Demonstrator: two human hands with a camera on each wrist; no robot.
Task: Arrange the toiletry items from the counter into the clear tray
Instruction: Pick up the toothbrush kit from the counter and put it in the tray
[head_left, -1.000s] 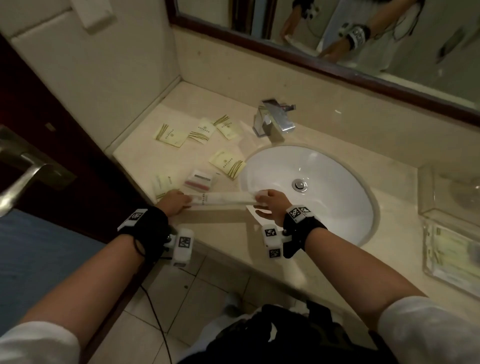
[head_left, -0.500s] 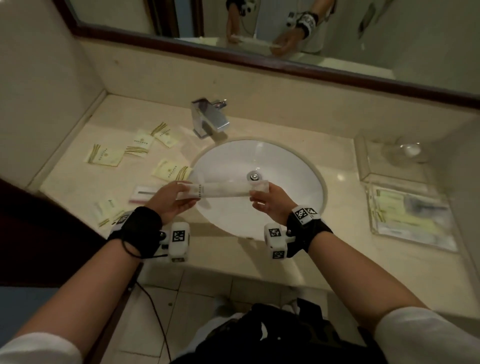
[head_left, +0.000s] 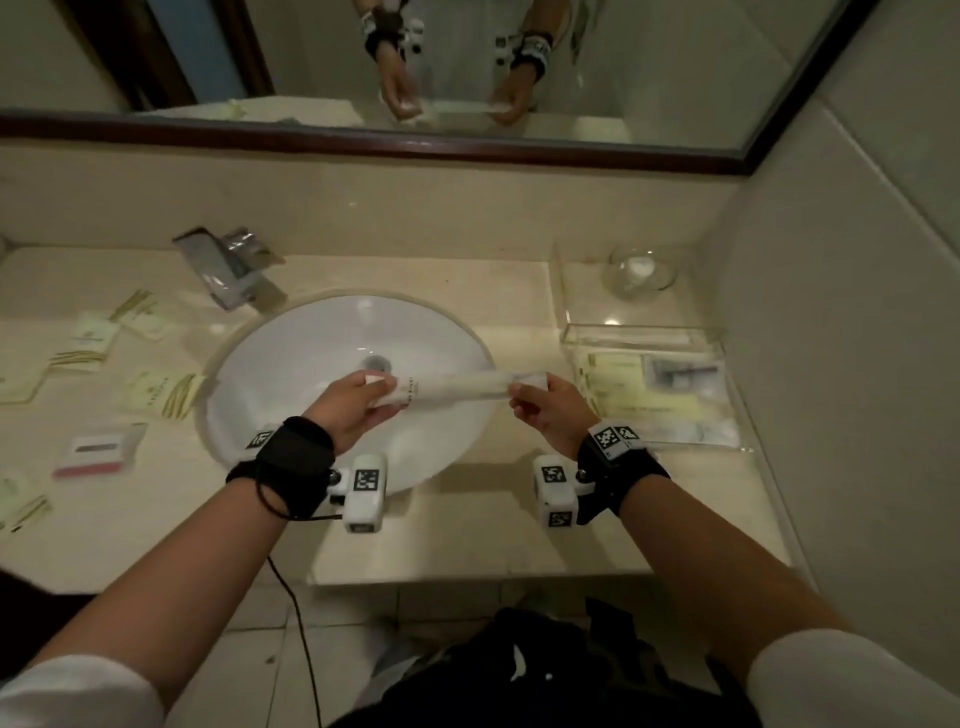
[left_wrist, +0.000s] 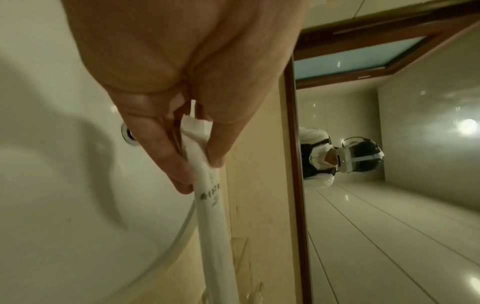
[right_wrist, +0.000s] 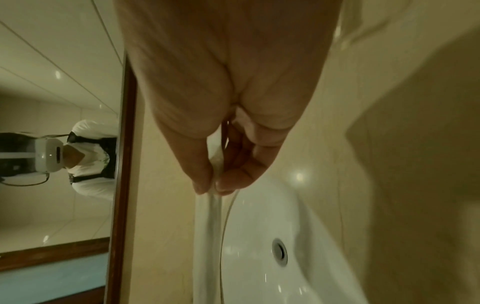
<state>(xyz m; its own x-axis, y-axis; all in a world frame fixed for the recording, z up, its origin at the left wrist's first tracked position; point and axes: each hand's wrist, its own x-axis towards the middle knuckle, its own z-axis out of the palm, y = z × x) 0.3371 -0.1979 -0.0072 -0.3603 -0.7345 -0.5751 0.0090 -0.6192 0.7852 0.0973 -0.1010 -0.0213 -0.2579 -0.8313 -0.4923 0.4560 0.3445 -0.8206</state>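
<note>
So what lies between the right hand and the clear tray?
Only bare counter: in the head view the right hand, pinching the long white packet over the sink's right rim, has nothing between it and the clear tray.

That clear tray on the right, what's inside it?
The tray holds flat pale packets and a packet with something dark. Whatever lies beneath them is covered.

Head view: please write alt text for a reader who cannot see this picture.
Both hands hold a long white packet level above the white sink, the left hand pinching one end and the right hand the other. A clear tray with some items stands on the counter to the right; small sachets lie to the left.
</note>
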